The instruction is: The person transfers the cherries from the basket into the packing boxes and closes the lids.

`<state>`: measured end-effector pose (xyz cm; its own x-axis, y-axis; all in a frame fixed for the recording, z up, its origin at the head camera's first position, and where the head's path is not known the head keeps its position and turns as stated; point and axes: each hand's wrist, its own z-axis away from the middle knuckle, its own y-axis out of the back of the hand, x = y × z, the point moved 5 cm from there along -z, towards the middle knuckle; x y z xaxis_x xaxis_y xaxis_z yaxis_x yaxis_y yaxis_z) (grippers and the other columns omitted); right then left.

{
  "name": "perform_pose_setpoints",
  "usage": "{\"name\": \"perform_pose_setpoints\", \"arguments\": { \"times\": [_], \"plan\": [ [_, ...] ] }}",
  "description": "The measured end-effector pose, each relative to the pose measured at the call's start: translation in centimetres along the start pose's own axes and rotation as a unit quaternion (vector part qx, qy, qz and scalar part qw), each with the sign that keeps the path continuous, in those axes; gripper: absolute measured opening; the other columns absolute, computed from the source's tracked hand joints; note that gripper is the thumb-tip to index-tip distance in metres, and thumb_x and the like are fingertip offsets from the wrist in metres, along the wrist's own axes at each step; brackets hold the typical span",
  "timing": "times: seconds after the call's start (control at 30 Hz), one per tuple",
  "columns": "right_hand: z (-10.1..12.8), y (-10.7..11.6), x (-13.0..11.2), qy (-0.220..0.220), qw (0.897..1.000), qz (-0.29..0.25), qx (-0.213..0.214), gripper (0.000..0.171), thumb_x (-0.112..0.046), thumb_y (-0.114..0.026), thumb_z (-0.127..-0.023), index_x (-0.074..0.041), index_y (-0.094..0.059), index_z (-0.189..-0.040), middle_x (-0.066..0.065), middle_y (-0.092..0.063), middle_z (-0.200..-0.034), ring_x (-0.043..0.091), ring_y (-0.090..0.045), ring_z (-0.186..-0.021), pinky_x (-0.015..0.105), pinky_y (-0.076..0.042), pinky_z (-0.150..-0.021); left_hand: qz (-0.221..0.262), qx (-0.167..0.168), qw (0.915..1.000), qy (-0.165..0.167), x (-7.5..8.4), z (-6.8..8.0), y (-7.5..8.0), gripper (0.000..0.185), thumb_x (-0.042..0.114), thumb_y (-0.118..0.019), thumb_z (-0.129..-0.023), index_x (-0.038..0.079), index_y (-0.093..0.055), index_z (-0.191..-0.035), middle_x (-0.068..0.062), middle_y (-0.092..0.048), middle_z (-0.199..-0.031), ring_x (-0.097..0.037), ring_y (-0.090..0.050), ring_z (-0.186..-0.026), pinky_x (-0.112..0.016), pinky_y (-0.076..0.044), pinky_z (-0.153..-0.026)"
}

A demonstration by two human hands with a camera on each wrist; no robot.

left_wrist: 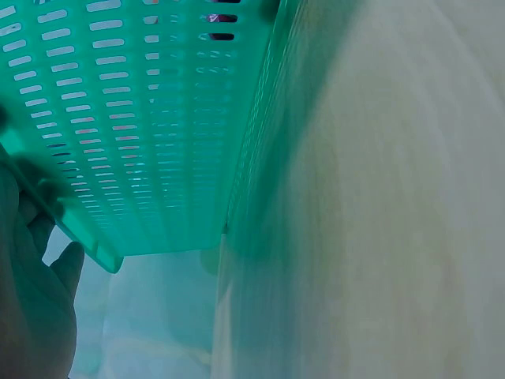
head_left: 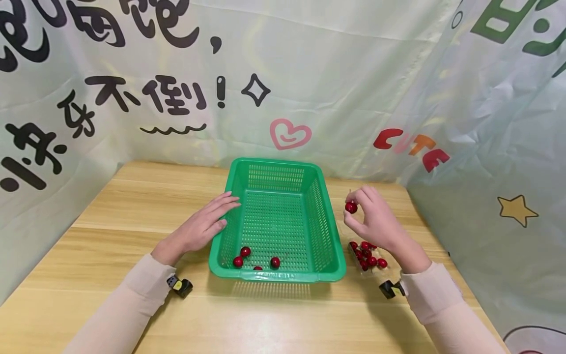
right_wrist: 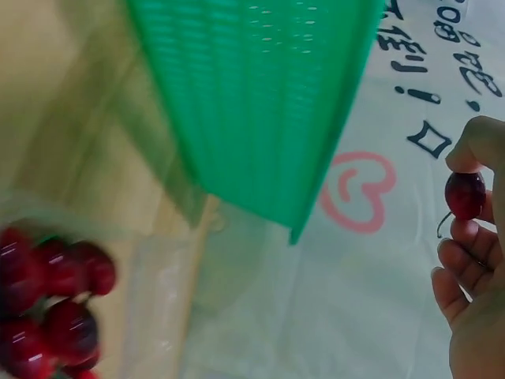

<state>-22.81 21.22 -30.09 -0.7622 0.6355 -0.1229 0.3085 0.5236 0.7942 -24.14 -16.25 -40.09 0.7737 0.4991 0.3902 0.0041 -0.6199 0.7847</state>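
Between thumb and fingers my right hand [head_left: 376, 216] pinches a dark red cherry [head_left: 351, 207], held up to the right of the green plastic basket [head_left: 332, 231]. A thin stem hangs from the cherry [right_wrist: 465, 195] in the right wrist view. My left hand [head_left: 201, 227] rests on the basket's left rim, its fingers reaching over the edge. Inside the basket, near the front wall, lie several loose cherries [head_left: 275, 262], one partly hidden by the rim. More cherries [head_left: 372, 261] sit in a clear plastic box [right_wrist: 154, 308] below my right hand.
The basket stands on a wooden table [head_left: 146, 216] with a printed cloth [head_left: 345, 88] hanging behind and at both sides. Small black wrist cameras [head_left: 180, 286] are strapped at both sleeves. The clear box is close to the basket's right side.
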Motion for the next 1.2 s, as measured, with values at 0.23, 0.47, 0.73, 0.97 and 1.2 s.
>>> {"name": "perform_pose_setpoints", "arguments": {
  "times": [0.23, 0.47, 0.73, 0.97, 1.2],
  "plan": [
    [3.5, -0.2, 1.4, -0.036, 0.999, 0.012, -0.034, 0.014, -0.006, -0.064, -0.080, -0.008, -0.056, -0.092, -0.002, -0.047, -0.086, 0.015, -0.042, -0.082, 0.032, -0.036, -0.071, 0.003, -0.002, 1.0000, 0.003, -0.2, 0.0, -0.1, 0.044, 0.013, -0.043, -0.102, 0.004, -0.045, -0.144, -0.013, -0.037, -0.152, -0.030, -0.017, -0.147, -0.050, -0.018, -0.117],
    [6.7, 0.6, 2.8, -0.100, 0.991, 0.048, -0.068, 0.021, -0.005, -0.069, -0.082, -0.005, -0.056, -0.098, 0.000, -0.052, -0.088, 0.016, -0.048, -0.081, 0.037, -0.044, -0.068, 0.002, 0.000, 1.0000, 0.001, -0.2, 0.1, -0.1, 0.044, 0.014, -0.043, -0.102, 0.005, -0.045, -0.144, -0.011, -0.037, -0.153, -0.030, -0.017, -0.147, -0.051, -0.018, -0.117],
    [9.1, 0.9, 3.6, -0.115, 0.982, 0.087, -0.124, 0.022, -0.011, -0.078, -0.080, -0.012, -0.059, -0.092, -0.005, -0.051, -0.083, 0.013, -0.049, -0.074, 0.035, -0.045, -0.063, 0.003, -0.001, 1.0000, 0.003, -0.2, 0.0, -0.1, 0.045, 0.012, -0.043, -0.101, 0.004, -0.045, -0.144, -0.012, -0.037, -0.153, -0.031, -0.018, -0.147, -0.051, -0.018, -0.117],
    [11.2, 0.1, 4.0, -0.113, 0.975, 0.083, -0.175, 0.024, -0.010, -0.079, -0.081, -0.010, -0.067, -0.101, -0.005, -0.058, -0.091, 0.019, -0.059, -0.084, 0.042, -0.052, -0.072, 0.000, 0.003, 1.0000, -0.002, -0.1, 0.0, -0.1, 0.043, 0.014, -0.043, -0.101, 0.002, -0.046, -0.143, -0.014, -0.038, -0.152, -0.032, -0.019, -0.146, -0.051, -0.018, -0.116],
    [12.2, -0.4, 4.6, -0.095, 0.980, 0.057, -0.164, 0.032, 0.007, -0.078, -0.073, -0.012, -0.067, -0.096, -0.005, -0.062, -0.093, 0.016, -0.061, -0.086, 0.041, -0.053, -0.074, -0.001, 0.005, 1.0000, -0.005, -0.1, -0.1, -0.1, 0.043, 0.015, -0.043, -0.102, 0.002, -0.046, -0.143, -0.016, -0.038, -0.151, -0.032, -0.019, -0.146, -0.051, -0.019, -0.116]
  ]
}}
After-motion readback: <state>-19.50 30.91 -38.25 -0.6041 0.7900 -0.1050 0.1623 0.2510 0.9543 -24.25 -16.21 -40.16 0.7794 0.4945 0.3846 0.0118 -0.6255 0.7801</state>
